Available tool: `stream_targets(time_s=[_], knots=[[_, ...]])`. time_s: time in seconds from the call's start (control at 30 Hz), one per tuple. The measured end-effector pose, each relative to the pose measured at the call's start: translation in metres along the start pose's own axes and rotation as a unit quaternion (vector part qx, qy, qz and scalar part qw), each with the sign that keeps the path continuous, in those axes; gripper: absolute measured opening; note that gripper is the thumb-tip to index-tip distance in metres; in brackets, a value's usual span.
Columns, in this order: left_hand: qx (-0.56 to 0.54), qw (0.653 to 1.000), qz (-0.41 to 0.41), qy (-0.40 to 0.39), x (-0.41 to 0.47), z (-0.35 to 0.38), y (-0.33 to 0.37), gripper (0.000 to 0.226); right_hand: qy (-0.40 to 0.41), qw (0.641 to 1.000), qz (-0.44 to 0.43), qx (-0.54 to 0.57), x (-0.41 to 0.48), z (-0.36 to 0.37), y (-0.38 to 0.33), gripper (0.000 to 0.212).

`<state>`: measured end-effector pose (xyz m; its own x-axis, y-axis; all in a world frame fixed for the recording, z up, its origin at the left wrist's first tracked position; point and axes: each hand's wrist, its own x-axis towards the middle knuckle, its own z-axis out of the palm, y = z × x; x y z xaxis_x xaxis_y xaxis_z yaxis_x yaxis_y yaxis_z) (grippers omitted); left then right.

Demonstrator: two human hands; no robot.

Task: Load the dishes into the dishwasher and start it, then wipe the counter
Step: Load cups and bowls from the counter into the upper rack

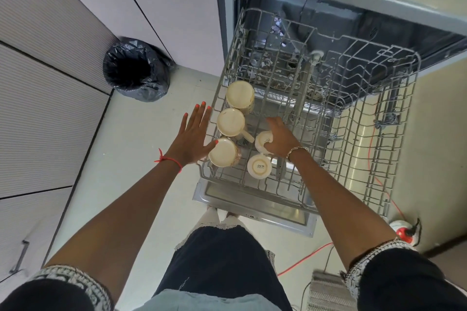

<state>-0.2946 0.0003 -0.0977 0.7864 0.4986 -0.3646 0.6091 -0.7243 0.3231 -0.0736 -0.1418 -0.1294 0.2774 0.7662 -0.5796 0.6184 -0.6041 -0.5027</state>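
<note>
The dishwasher's upper wire rack (353, 118) is pulled out over the open door (255, 206). Three cream mugs stand upside down along its left side: far (239, 93), middle (231, 122) and near (223, 152). A small white cup (258, 165) marked SISTA sits upside down beside the near mug. My right hand (280, 137) grips another small white cup (262, 141) inside the rack. My left hand (193, 134) is flat with straight fingers just left of the rack, its thumb touching the near mug.
A bin lined with a black bag (136, 69) stands on the floor to the left. Grey cabinets (50, 83) line the left wall. An orange cable (379, 179) runs to a red and white socket (401, 231) at the right. The lower rack holds items under the upper one.
</note>
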Motion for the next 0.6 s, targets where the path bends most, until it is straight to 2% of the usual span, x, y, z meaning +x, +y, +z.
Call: stream_targets(time_s=[0.27, 0.37, 0.47, 0.6], knots=[[0.043, 0.996, -0.006, 0.077, -0.024, -0.061, -0.027, 0.083, 0.164, 0.978, -0.131, -0.025, -0.011, -0.041, -0.112, 0.047], [0.049, 0.993, -0.004, 0.108, -0.035, -0.083, -0.049, 0.087, 0.178, 0.966, -0.181, -0.055, -0.009, -0.044, -0.164, 0.043], [0.049, 0.992, 0.003, 0.116, -0.04, -0.105, -0.081, 0.095, 0.179, 0.963, -0.189, -0.071, 0.001, -0.043, -0.21, 0.044], [0.05, 0.99, 0.016, 0.132, -0.049, -0.139, -0.133, 0.083, 0.199, 0.961, -0.171, -0.084, 0.018, -0.039, -0.272, 0.043]])
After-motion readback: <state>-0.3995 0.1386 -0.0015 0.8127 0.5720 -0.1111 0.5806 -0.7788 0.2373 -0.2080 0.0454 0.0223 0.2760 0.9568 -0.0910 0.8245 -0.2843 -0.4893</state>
